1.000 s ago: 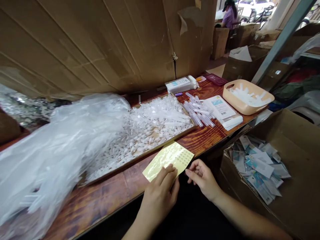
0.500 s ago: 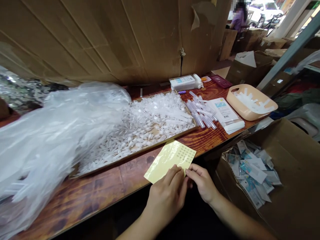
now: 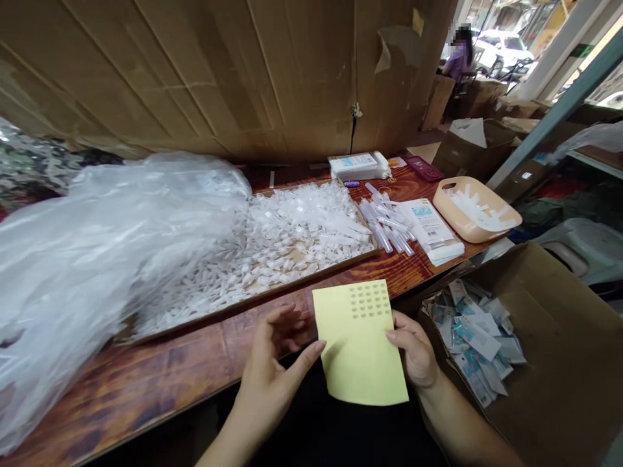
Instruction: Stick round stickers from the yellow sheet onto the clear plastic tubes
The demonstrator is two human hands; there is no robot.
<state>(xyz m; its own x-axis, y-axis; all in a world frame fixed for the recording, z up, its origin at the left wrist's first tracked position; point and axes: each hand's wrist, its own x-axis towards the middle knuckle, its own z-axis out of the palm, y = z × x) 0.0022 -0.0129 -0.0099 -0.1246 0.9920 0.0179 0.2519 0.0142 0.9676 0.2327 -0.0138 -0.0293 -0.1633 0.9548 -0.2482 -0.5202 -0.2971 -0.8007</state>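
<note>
We've got the right hand (image 3: 417, 353) pinching the yellow sheet (image 3: 363, 363) by its right edge, at the worktop's (image 3: 204, 353) near edge; left hand (image 3: 272, 366) spread, thumb by the sheet's left edge, contact unclear. Tan basin (image 3: 462, 224) sits toward the worktop's far right corner.

No wording, brand or number could be read. The yellow sheet (image 3: 363, 363) bore rows of small dark marks near its upper right corner, too small to make out. On the front packet stack (image 3: 428, 227), a pale label carried a blue panel, a yellow spot, fine lines of print and a barcode-like block. Blurred blue-and-white printing also stood on the rear packet stack (image 3: 357, 165) and the loose packets (image 3: 479, 340) in the carton (image 3: 559, 344).
</note>
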